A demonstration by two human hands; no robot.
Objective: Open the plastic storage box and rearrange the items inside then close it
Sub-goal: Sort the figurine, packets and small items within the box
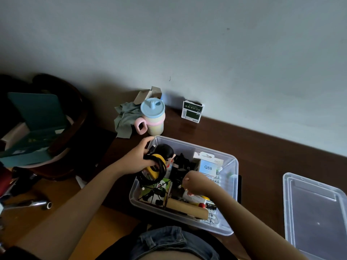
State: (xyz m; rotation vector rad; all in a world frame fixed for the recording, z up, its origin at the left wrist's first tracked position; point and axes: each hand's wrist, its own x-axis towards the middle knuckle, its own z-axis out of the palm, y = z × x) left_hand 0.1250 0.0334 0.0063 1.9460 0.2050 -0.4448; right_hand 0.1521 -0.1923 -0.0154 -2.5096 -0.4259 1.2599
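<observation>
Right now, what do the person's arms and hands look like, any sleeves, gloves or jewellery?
Both forearms are bare, with no sleeves reaching them. The left hand and right hand wear no gloves, and no watch, bracelet or ring shows at either wrist. Fine details such as nails are too dim to judge.
</observation>
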